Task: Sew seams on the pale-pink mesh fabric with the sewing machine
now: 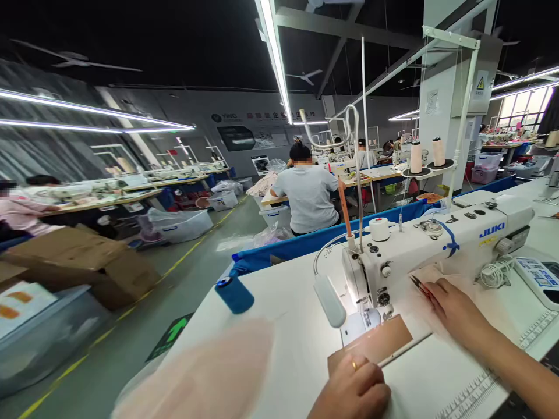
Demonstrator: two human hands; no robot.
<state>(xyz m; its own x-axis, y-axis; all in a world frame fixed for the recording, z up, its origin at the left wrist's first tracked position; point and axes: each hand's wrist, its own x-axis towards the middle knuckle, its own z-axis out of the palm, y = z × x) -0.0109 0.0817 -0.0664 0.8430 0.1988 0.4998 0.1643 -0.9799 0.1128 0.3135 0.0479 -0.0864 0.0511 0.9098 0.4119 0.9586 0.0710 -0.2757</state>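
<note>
My right hand (456, 305) is closed around thread snips (423, 289) with red handles, their dark tips pointing up and left. Under and beside it lies sheer pale pink fabric (430, 273), against the sewing machine (419, 244) arm. My left hand (353, 389), a ring on one finger, is curled at the near edge of a brown flat plate (379, 343) in front of the needle area. Its fingertips are hidden, so what they grip cannot be made out. More pale pink fabric (205, 372), blurred, spreads over the table's left side.
A blue cylindrical object (234, 295) lies near the table's left edge. A lamp head (329, 301) hangs left of the needle. Coiled cable (496, 272) and a control panel (539, 279) sit at right. A person (308, 192) sits ahead, beyond a blue cloth trough (279, 250).
</note>
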